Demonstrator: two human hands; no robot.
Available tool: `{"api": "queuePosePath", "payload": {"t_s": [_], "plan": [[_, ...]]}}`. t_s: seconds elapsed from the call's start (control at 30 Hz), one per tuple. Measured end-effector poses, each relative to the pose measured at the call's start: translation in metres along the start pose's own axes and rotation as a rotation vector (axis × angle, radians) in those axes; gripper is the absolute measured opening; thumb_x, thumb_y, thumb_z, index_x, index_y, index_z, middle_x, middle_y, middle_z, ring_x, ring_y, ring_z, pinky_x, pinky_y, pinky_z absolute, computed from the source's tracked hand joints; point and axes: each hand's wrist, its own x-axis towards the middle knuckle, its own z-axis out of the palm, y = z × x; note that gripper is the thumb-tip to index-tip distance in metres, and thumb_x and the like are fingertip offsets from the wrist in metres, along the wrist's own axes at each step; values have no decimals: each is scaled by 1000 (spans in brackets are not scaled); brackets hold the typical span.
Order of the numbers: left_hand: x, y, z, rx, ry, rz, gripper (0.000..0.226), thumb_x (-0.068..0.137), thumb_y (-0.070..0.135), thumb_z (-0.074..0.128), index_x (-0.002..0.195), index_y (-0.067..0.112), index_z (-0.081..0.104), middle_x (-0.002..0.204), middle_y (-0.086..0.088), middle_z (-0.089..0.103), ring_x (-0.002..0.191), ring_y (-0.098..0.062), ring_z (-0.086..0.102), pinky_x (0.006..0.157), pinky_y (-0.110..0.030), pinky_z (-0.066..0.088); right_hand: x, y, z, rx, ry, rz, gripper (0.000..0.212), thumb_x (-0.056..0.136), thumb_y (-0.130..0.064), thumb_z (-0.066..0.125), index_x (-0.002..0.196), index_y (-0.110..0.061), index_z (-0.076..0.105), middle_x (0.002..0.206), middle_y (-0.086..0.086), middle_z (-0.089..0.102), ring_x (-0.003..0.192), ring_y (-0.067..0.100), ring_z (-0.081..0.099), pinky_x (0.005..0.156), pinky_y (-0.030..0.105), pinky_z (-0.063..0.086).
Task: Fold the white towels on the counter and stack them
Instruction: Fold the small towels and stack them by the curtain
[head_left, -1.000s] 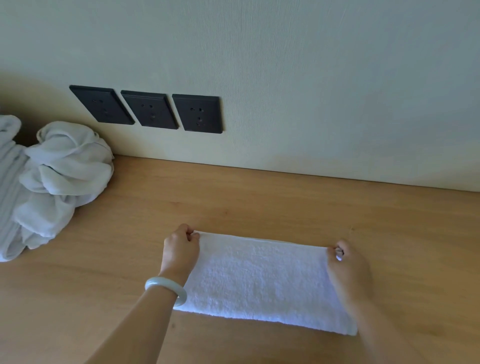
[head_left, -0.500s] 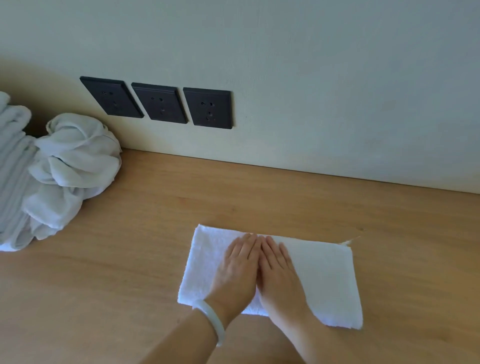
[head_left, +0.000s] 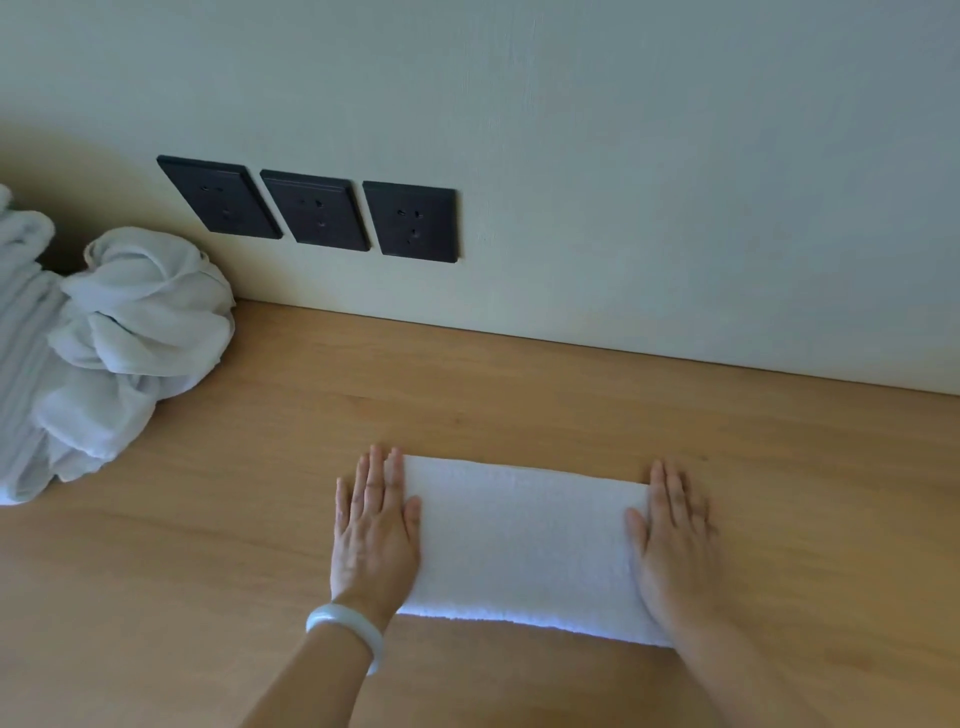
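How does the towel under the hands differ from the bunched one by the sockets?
The towel under the hands lies flat as a neat rectangle; the bunched towel is a twisted lump. The left hand and right hand press flat on the first; no hand touches the second. Both are white, on the counter.

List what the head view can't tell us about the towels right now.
- Short ends of the folded towel: head view, covered by the flat left hand and right hand, so edge alignment there is hidden.
- Its layer count: head view, only the top face shows.
- The crumpled towel heap: head view, cut off by the left frame edge and tangled, so the number of towels is unclear.
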Motion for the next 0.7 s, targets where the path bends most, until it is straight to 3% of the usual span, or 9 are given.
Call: {"api": "queuePosePath", "payload": {"t_s": [0.07, 0.13, 0.23, 0.37, 0.5, 0.7], "plan": [[2, 14, -4, 19, 39, 9, 64, 98, 39, 19, 152, 6, 27, 162, -10, 16, 150, -26, 12, 121, -44, 1, -4, -26, -8, 36, 61, -31, 75, 98, -53, 1, 155, -6, 17, 163, 8, 14, 151, 20, 9, 122, 42, -2], [-6, 50, -6, 6, 53, 170, 61, 95, 29, 28, 147, -1, 36, 159, -15, 24, 148, -29, 19, 119, -44, 7, -16, -68, -8, 77, 99, -172, 65, 99, -40, 22, 152, -3, 25, 159, 11, 27, 149, 23, 18, 121, 45, 3], [-29, 88, 7, -26, -23, 371, 56, 97, 26, 30, 147, 4, 39, 159, -10, 28, 148, -22, 20, 115, -43, 16, -37, -117, 11, 107, 37, -334, 67, 90, -32, 37, 149, -2, 30, 155, 14, 35, 149, 24, 17, 118, 48, 14], [-40, 42, 20, 63, -34, 349, 58, 98, 28, 26, 155, 15, 25, 163, -3, 16, 151, -19, 13, 116, -47, 16, -46, -96, 27, 32, 5, -390, 62, 95, -30, 32, 153, -7, 29, 162, 6, 21, 152, 19, 13, 118, 48, 16], [-42, 4, 7, 60, 3, 179, 60, 98, 32, 25, 157, 21, 17, 164, 1, 12, 151, -18, 12, 120, -46, 12, -42, -37, 19, 30, 42, -313, 63, 96, -33, 29, 155, -11, 25, 164, 1, 17, 151, 20, 15, 120, 48, 12], [-41, -25, -1, 32, -20, 108, 59, 100, 35, 14, 157, 24, 3, 164, 0, 13, 151, -15, 10, 122, -38, 6, -38, 15, 12, 16, -39, -184, 66, 101, -51, 7, 156, -17, 20, 165, -3, 14, 151, 16, 12, 112, 50, 28]]}}
